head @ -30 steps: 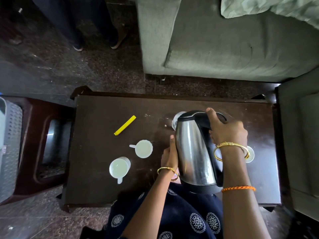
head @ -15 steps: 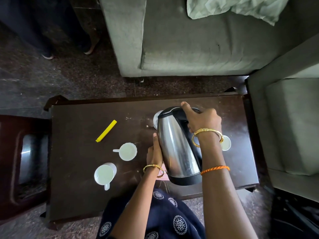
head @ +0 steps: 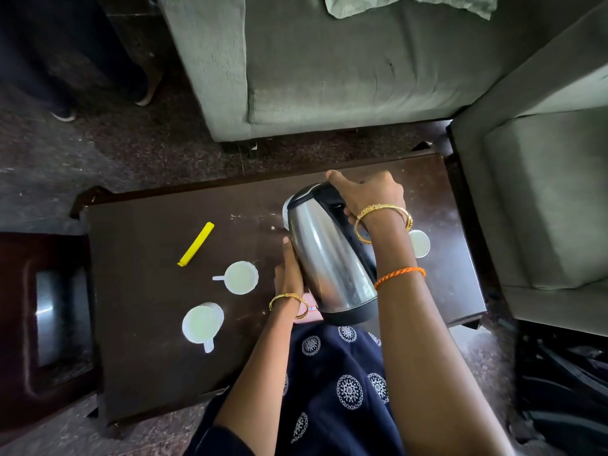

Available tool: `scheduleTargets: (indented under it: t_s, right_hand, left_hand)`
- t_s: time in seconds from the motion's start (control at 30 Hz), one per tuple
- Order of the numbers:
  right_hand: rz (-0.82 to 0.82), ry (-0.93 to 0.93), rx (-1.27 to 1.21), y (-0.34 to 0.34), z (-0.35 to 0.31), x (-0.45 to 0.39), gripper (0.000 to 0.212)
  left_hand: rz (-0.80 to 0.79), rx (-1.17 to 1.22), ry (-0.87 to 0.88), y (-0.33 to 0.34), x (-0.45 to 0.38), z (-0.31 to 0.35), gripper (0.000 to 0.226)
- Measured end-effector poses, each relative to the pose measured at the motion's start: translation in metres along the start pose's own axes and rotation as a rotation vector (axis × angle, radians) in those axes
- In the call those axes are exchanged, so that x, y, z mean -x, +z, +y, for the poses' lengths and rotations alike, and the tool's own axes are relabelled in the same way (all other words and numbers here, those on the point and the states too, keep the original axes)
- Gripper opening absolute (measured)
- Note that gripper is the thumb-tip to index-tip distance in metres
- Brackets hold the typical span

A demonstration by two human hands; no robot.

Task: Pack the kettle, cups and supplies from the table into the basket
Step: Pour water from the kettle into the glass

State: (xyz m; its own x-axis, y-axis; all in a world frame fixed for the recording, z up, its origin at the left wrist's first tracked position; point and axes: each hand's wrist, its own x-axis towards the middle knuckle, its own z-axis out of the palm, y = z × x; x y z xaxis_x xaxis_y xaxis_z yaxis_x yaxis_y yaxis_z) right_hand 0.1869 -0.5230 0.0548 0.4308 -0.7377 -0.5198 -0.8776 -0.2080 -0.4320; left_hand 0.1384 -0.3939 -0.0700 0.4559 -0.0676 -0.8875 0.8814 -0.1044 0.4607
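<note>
A steel kettle point(head: 329, 255) with a black lid and base is held above the dark wooden table point(head: 138, 307). My right hand point(head: 368, 192) grips its black handle at the top. My left hand point(head: 289, 274) presses flat against the kettle's left side. Two white cups point(head: 241, 277) point(head: 201, 323) stand left of the kettle. A third white cup point(head: 420, 243) shows partly behind my right wrist. A yellow stick-shaped packet point(head: 196, 244) lies further left. A small pink packet point(head: 312, 311) peeks out under my left wrist. The basket is out of view.
A grey-green sofa point(head: 345, 67) stands beyond the table and an armchair point(head: 543, 199) at its right. A dark wooden stool point(head: 42, 317) sits at the left. Another person's feet point(head: 65, 110) are on the floor at the far left. A white round object point(head: 285, 215) hides behind the kettle.
The view has swung right, so the basket at the left edge has left the frame. Both hands keep the same hold on the kettle, which tilts slightly more.
</note>
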Motion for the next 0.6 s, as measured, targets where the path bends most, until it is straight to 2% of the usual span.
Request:
scheduleTargets:
  t_s: [0.13,0.23,0.43,0.6]
  right_hand:
    - [0.017,-0.006,0.002,-0.001,0.001,-0.001,0.066]
    - [0.028,0.008,-0.013,-0.003,0.002,-0.001,0.065]
    - [0.058,0.017,-0.008,-0.007,0.002,-0.001,0.068]
    - [0.079,0.000,0.028,-0.013,-0.002,-0.001,0.066]
  left_hand:
    - [-0.004,0.000,-0.004,-0.001,-0.003,-0.003,0.104]
    - [-0.026,-0.005,0.001,-0.001,-0.003,-0.004,0.112]
    - [-0.063,-0.033,-0.004,0.000,-0.001,0.000,0.104]
    - [-0.061,-0.081,0.005,0.005,-0.002,0.002,0.078]
